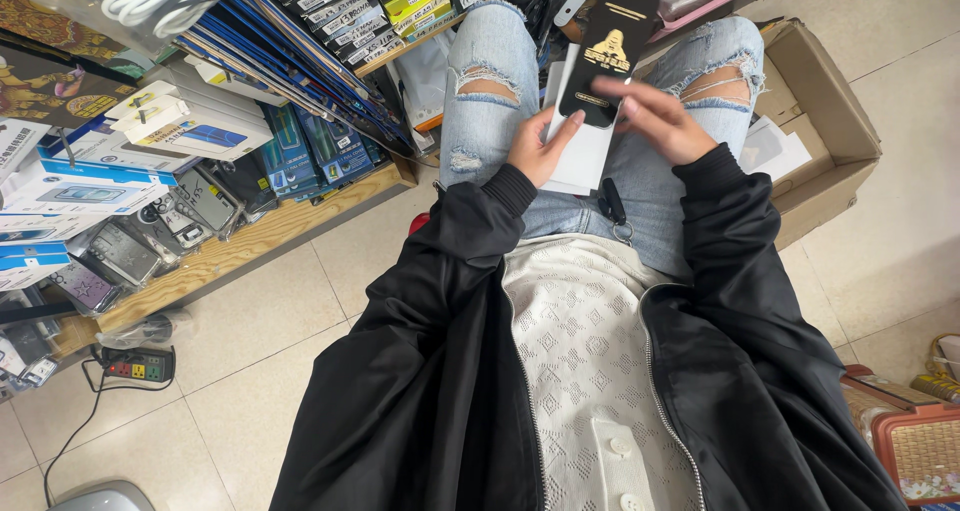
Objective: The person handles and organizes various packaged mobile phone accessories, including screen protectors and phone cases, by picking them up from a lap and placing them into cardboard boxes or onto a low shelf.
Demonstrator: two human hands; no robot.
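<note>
A flat black package with gold print (608, 51) is held upright over my lap. My right hand (660, 121) grips its lower right edge. My left hand (543, 146) holds its lower left corner together with a stack of white flat packages (585, 156) behind and below it. I sit in torn light jeans, a black jacket and a white knit top.
A wooden shelf (250, 241) at left is packed with boxed phone accessories and blue flat packs. An open cardboard box (830, 111) stands at right. A power strip (138, 364) lies on the tiled floor. A woven basket (920, 451) sits at lower right.
</note>
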